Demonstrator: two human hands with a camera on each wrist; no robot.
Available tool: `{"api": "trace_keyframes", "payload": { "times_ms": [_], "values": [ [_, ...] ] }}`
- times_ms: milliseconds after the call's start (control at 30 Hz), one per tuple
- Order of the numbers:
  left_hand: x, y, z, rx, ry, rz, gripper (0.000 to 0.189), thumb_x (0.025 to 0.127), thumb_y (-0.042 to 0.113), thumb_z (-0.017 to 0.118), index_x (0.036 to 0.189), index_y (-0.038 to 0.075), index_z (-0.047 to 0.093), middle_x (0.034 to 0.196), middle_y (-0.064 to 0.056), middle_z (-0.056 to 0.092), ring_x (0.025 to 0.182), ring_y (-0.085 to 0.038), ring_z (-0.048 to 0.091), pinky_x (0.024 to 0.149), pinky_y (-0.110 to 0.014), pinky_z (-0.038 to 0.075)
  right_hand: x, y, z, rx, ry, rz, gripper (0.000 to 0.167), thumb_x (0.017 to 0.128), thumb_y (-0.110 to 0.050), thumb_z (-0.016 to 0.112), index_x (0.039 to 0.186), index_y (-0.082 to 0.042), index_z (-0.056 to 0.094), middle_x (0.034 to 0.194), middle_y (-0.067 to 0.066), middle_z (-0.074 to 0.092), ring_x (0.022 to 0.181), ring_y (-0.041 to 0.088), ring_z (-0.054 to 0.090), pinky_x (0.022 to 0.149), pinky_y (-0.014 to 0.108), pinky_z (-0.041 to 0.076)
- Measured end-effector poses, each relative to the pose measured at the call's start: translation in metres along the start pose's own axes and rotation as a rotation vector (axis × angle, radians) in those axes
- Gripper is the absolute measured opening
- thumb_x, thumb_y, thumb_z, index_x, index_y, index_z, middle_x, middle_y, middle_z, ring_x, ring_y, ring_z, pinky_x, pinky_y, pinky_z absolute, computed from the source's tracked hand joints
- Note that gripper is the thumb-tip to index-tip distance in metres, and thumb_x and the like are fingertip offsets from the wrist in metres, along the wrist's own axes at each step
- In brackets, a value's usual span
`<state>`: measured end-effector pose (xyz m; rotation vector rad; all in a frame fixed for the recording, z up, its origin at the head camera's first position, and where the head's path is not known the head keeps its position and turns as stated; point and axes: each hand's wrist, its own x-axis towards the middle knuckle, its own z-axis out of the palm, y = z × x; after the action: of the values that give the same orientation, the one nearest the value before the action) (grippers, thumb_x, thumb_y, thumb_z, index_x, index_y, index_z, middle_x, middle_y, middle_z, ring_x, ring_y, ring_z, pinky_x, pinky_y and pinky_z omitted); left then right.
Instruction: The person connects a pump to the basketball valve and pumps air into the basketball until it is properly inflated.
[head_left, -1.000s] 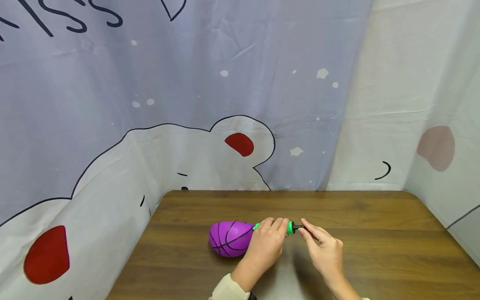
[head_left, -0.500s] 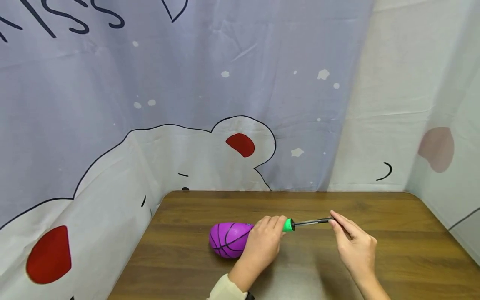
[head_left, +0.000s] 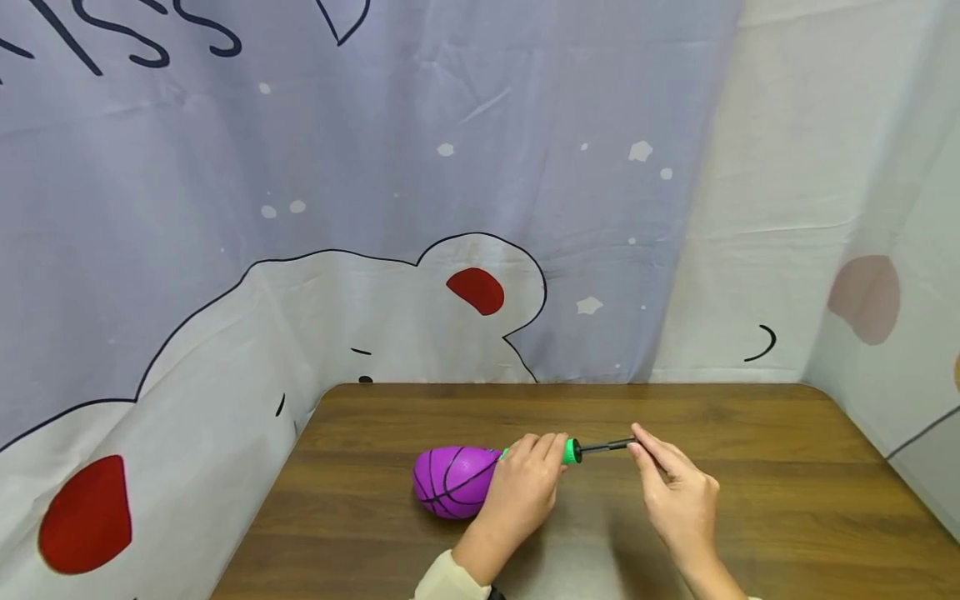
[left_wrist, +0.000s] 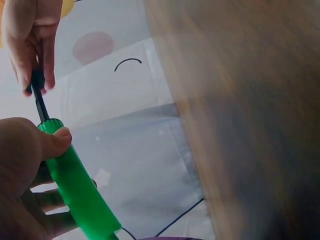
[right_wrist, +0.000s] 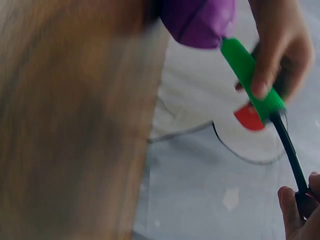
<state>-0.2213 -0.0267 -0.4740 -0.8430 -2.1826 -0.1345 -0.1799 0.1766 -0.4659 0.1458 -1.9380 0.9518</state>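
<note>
Head — left hand (head_left: 521, 490) round pump (head_left: 572, 451), right hand (head_left: 681, 498) pinching plunger (head_left: 609, 446)

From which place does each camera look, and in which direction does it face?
Head: on the head, facing forward and down at left hand, right hand and purple ball.
Left wrist: on that wrist, facing along the green pump; both hands show.
Right wrist: on that wrist, facing toward the pump and ball; both hands show.
Shared by wrist views: the pump's black handle.
</note>
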Motion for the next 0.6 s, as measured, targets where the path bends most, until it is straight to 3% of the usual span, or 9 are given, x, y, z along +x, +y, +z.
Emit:
{"api": "trace_keyframes", "payload": {
  "times_ms": [267, 367, 600],
  "values": [
    [-0.001, 0.002, 0.0, 0.027, -0.024, 0.036, 0.039, 0.083, 0.026, 0.081, 0.116, 0.01, 0.067, 0.103, 0.004, 0.07, 0.086, -0.014, 0.064, 0.081, -0.027, 0.057, -0.019, -0.006, 0.028, 0.07, -0.064, -0.062, 0.032, 0.074, 0.004, 0.085, 0.105, -0.005, 0.08, 0.096, 0.009, 0.078, 0.09, -0.003, 0.068, 0.073, 0.005, 0.052],
    [-0.001, 0.004, -0.001, 0.002, -0.04, 0.033, 0.04, 0.083, 0.027, 0.081, 0.118, 0.012, 0.067, 0.105, 0.005, 0.071, 0.088, -0.013, 0.064, 0.083, -0.027, 0.057, -0.02, -0.003, 0.026, 0.094, -0.096, -0.059, 0.032, 0.074, 0.005, 0.084, 0.105, -0.002, 0.079, 0.098, 0.011, 0.078, 0.093, -0.004, 0.066, 0.077, 0.004, 0.051],
    [-0.003, 0.002, 0.001, -0.014, -0.053, 0.002, 0.047, 0.083, 0.028, 0.082, 0.124, 0.014, 0.063, 0.11, 0.005, 0.07, 0.093, -0.013, 0.066, 0.089, -0.026, 0.056, -0.007, 0.002, 0.01, 0.082, -0.066, -0.054, 0.032, 0.075, 0.007, 0.083, 0.105, -0.002, 0.079, 0.1, 0.015, 0.077, 0.101, -0.018, 0.059, 0.083, 0.002, 0.048]
  ]
}}
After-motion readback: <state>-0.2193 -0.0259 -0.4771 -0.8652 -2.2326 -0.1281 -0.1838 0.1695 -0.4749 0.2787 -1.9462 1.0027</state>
